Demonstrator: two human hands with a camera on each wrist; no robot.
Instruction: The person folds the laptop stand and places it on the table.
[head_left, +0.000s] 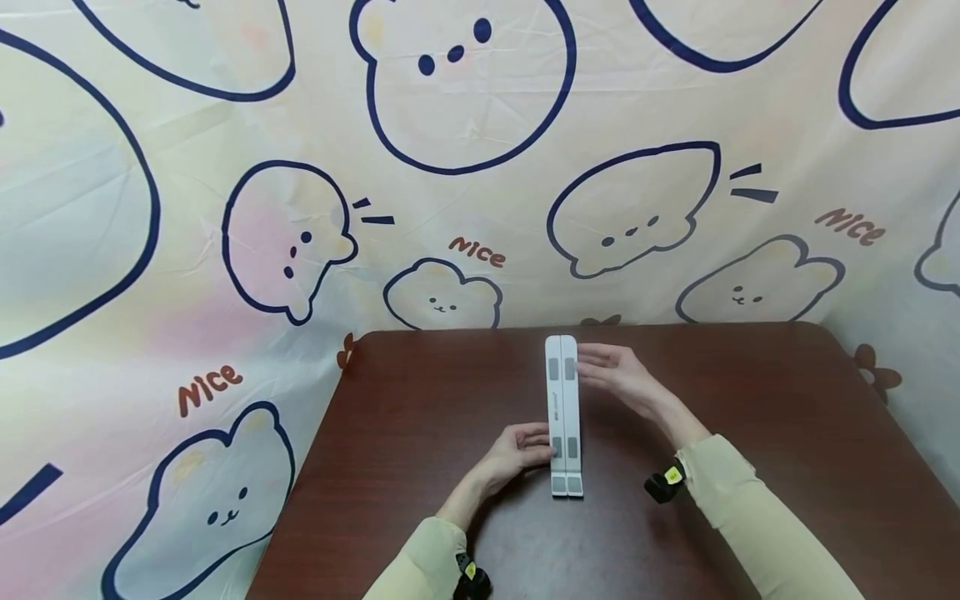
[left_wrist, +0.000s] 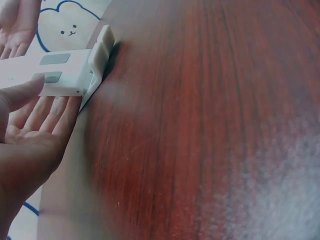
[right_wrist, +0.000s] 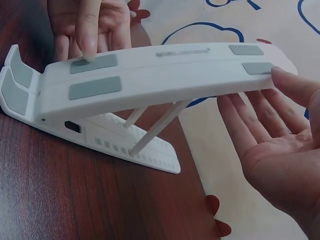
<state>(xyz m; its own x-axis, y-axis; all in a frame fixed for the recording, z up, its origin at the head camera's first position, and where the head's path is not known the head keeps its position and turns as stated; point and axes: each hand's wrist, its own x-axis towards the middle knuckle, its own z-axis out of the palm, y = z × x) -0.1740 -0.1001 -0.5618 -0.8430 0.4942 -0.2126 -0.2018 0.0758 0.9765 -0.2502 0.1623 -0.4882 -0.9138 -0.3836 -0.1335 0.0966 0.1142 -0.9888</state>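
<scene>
A white laptop stand (head_left: 556,421) with grey pads stands on the table, its two bars side by side. In the right wrist view, the stand's upper part (right_wrist: 150,75) slopes above its base, propped by thin struts. My left hand (head_left: 510,457) grips the near end from the left. In the left wrist view, that hand's thumb (left_wrist: 27,92) lies on a grey pad and the fingers reach beneath. At the far, raised end, my right hand (right_wrist: 280,145) holds the edge with its thumb on top and fingers underneath.
The dark brown wooden table (head_left: 412,392) has its far edge against a pale cloth (head_left: 480,200) printed with cartoon bears. A black device with a yellow mark (head_left: 665,482) sits at the right wrist, and a similar black device (head_left: 471,577) at the left.
</scene>
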